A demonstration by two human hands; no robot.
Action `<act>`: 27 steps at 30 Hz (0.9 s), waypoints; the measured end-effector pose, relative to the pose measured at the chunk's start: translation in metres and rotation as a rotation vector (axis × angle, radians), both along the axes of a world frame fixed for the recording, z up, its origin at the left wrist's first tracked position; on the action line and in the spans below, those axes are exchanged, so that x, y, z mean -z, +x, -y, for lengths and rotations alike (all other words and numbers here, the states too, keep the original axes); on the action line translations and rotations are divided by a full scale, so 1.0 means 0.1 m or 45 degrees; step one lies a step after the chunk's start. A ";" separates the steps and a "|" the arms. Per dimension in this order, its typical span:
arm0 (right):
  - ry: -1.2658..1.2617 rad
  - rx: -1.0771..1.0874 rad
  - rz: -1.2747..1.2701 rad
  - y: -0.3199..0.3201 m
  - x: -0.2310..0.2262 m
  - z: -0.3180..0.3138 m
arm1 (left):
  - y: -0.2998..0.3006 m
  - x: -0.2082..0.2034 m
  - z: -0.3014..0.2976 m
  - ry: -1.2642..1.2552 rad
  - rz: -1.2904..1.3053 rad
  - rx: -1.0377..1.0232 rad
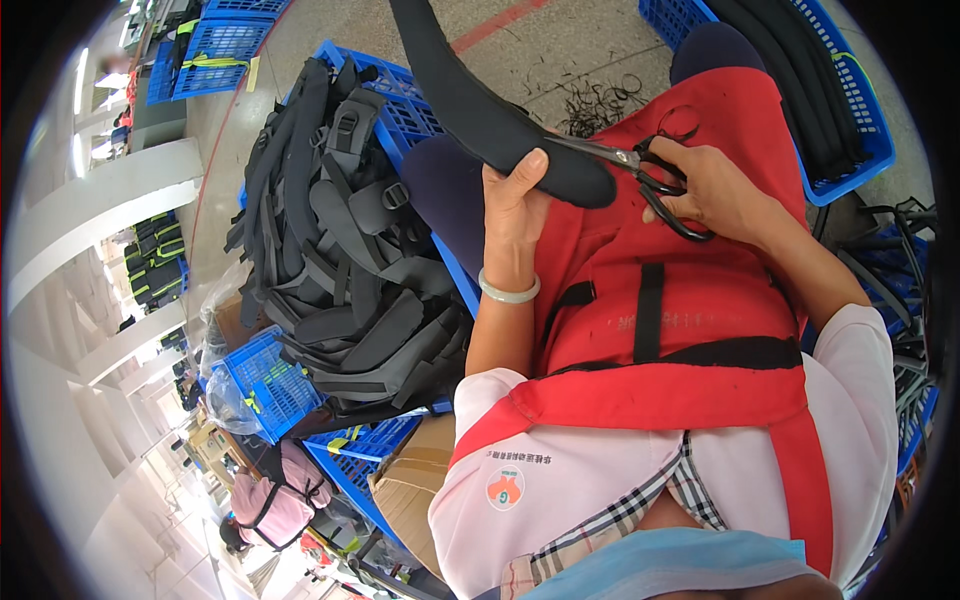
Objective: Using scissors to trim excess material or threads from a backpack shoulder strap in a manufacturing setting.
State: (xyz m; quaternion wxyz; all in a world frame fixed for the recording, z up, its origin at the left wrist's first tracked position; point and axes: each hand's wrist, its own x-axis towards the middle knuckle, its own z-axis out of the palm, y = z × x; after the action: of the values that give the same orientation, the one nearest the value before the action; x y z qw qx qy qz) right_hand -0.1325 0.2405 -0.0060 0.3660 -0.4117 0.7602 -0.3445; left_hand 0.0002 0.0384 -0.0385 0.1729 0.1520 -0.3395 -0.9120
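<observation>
My left hand (516,205) grips a long, curved, black padded strap (480,118) near its rounded lower end, thumb on top. The strap's other end runs up out of view. My right hand (722,192) has its fingers through the black handles of a pair of scissors (625,157). Their metal blades point left and lie along the strap's edge, close to my left thumb. Whether the blades are cutting anything I cannot tell. Both hands are above the red apron (640,290) over my lap.
At my left, a blue crate (405,115) overflows with dark grey padded straps (350,240). Another blue crate (870,150) holds black padded pieces at the upper right. Dark trimmings (605,100) litter the floor. A cardboard box (420,480) and a person in pink (280,500) are at lower left.
</observation>
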 end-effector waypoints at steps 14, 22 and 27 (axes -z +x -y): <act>0.047 -0.105 -0.102 0.09 0.02 0.08 | 0.04 0.14 -0.01 -0.205 0.016 -0.043; 0.001 -0.024 0.001 0.07 0.12 0.05 | 0.04 0.10 -0.08 -0.212 -0.001 -0.044; -0.141 -0.170 -0.097 0.02 0.08 -0.06 | 0.07 0.14 -0.03 -0.157 -0.011 0.005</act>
State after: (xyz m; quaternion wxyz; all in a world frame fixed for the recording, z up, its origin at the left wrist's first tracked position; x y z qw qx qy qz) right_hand -0.1305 0.2467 -0.0137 0.3357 -0.4940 0.7241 -0.3450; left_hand 0.0070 0.0415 -0.0523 0.1816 0.1366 -0.3947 -0.8903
